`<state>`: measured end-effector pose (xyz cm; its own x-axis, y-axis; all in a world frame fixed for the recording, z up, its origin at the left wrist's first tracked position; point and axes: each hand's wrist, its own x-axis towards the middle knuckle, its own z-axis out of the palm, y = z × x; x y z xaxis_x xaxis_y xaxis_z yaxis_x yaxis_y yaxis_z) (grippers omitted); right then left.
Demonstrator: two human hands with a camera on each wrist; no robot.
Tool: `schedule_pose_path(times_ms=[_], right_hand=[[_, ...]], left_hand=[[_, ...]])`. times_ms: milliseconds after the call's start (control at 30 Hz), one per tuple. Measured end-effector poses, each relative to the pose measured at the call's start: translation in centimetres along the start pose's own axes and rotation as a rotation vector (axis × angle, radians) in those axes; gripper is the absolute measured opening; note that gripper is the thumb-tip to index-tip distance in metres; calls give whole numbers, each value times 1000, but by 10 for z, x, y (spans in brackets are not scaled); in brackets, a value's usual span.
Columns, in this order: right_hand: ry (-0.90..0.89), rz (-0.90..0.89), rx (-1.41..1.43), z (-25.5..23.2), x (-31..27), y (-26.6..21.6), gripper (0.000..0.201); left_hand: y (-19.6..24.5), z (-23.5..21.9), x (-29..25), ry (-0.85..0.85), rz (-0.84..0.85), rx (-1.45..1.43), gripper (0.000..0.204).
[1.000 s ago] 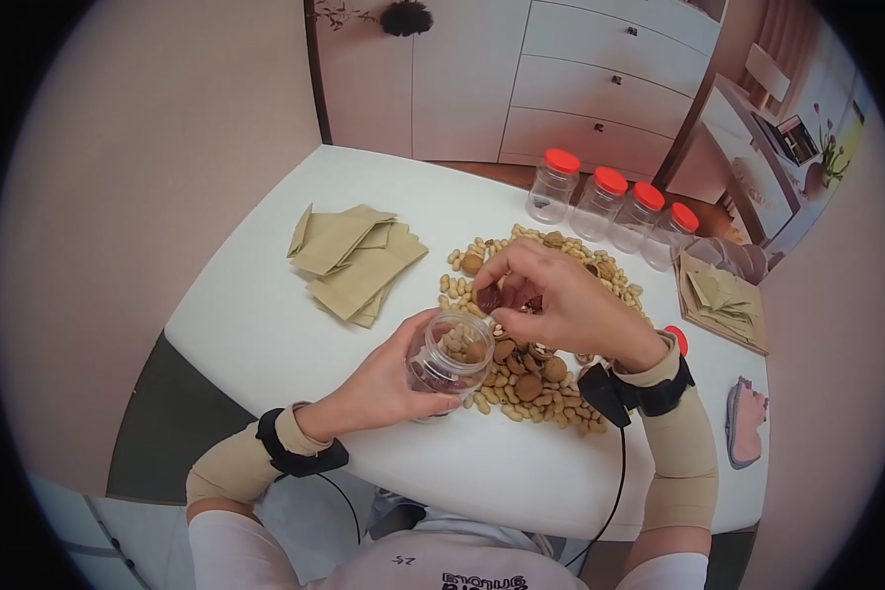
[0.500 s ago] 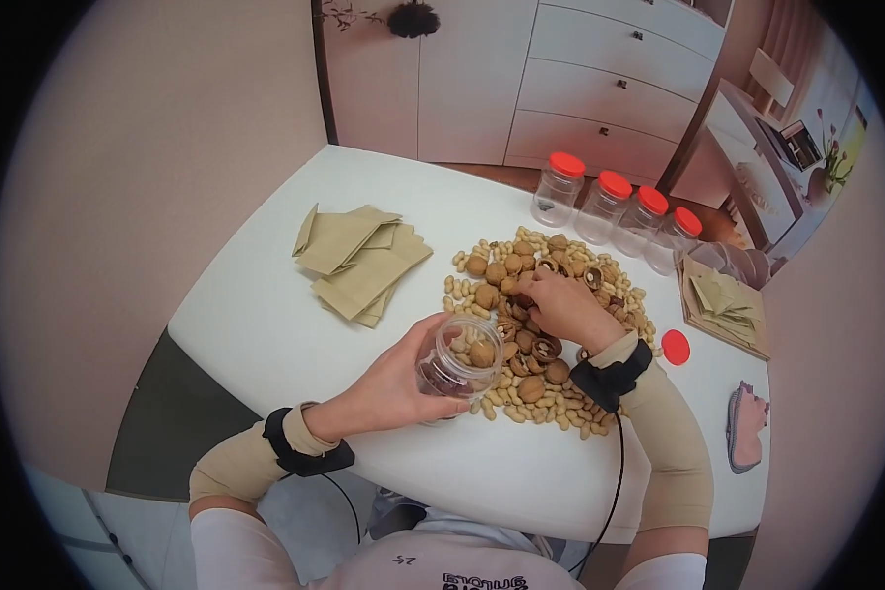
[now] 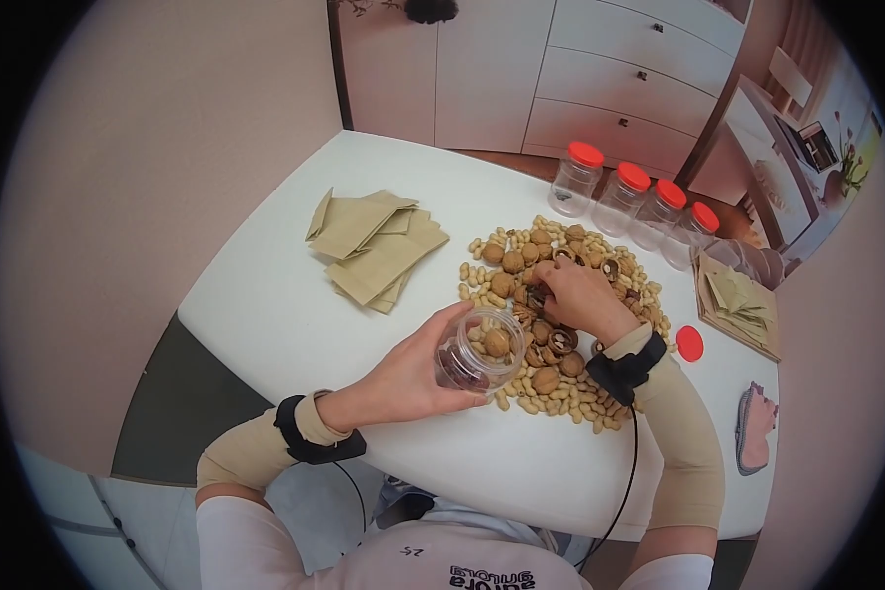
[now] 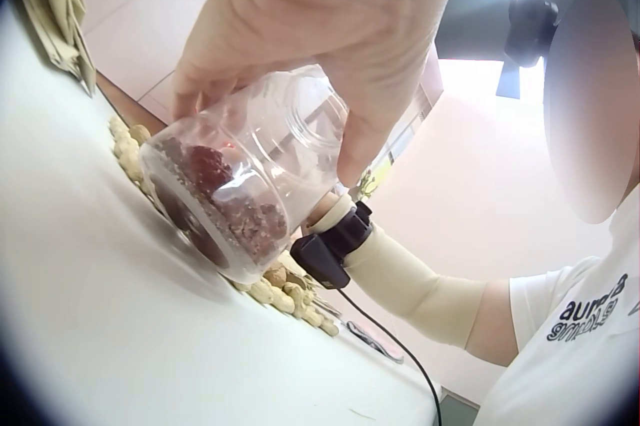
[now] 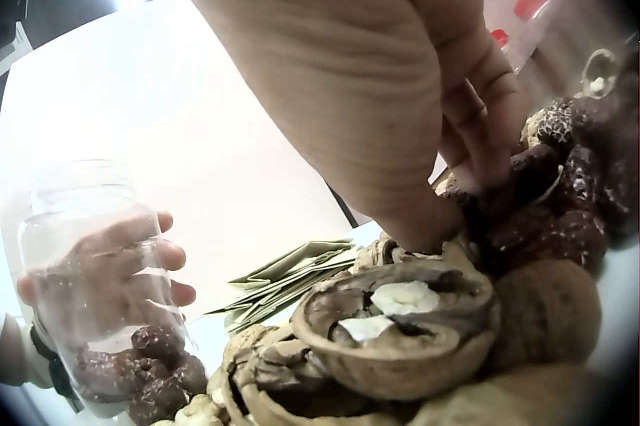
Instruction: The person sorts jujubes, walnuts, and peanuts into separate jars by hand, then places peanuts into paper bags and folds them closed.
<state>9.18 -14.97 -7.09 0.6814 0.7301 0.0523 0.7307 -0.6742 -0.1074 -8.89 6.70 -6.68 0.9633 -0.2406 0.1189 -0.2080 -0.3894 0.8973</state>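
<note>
My left hand [image 3: 403, 376] grips a clear plastic jar [image 3: 459, 366] around its side, fingers on the far side and thumb nearer me. The open-mouthed jar tilts toward the nut pile. Several wrinkled red dates [image 4: 210, 168] lie in its bottom. My right hand [image 3: 585, 300] reaches down into the middle of the pile, its thumb and fingers curled on a dark red date [image 5: 520, 181] among others. Walnuts [image 3: 545, 380], some cracked into halves [image 5: 400, 331], surround that hand, with peanuts [image 3: 600, 408] spread around the edge.
Behind the pile, several jars with red lids [image 3: 585, 155] stand in a row. A loose red lid [image 3: 689, 343] lies right of the pile. Brown paper bags [image 3: 383, 256] rest at the left. Farther right are a wooden tray [image 3: 769, 334] with paper pieces and a pink-grey cloth [image 3: 754, 430].
My right hand, which held a dark red date near the jar's mouth, has moved right and down into the pile. The left hand still holds the jar, and the head view has shifted slightly.
</note>
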Motion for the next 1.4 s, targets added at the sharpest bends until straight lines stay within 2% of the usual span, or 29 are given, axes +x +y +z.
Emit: schedule_pose_path(times_ms=[233, 300, 333, 400, 433, 500, 567, 633, 667, 700, 767, 800, 867, 900, 967, 1133, 1400], right_hand=[[68, 15, 138, -19, -6, -4, 27], [162, -89, 340, -43, -14, -12, 26], [159, -90, 341, -57, -20, -21, 26], [98, -115, 662, -83, -34, -42, 26], [99, -103, 662, -89, -39, -48, 26], [112, -285, 700, -95, -48, -56, 29], [135, -322, 682, -97, -51, -56, 30], [105, -181, 646, -102, -52, -53, 28], [153, -119, 628, -98, -49, -48, 28], [158, -118, 622, -90, -44, -38, 28], [229, -70, 369, -66, -34, -11, 28], [234, -72, 363, -54, -30, 1, 28], [159, -83, 141, -32, -26, 16, 25], [163, -87, 139, -23, -24, 19, 25], [-10, -26, 95, -15, -23, 17, 29], [-65, 28, -4, -12, -19, 5, 38], [-56, 74, -19, -8, -14, 6, 21]], left_hand=[[0, 1, 0, 9, 31, 19, 99], [1, -1, -1, 17, 25, 16, 99], [2, -2, 0, 8, -1, 4, 100], [2, -3, 0, -10, -26, -13, 101], [2, -3, 1, -8, -28, -27, 101], [0, -1, 3, -26, -26, -46, 100], [-1, 1, 4, 0, -28, -96, 99], [3, 2, 4, -11, -37, -87, 99], [5, 2, 4, -7, -50, -79, 98], [4, 2, 4, -9, -42, -79, 98], [0, 3, 4, 9, 34, -16, 99], [0, 3, 4, 12, 42, -15, 99], [-1, 3, 4, 10, 31, -6, 99], [-1, 3, 3, 14, 33, -4, 99], [-1, 3, 3, 18, 26, 25, 101], [4, 3, 3, -3, -27, -11, 99], [1, 3, 3, 6, 21, 35, 101]])
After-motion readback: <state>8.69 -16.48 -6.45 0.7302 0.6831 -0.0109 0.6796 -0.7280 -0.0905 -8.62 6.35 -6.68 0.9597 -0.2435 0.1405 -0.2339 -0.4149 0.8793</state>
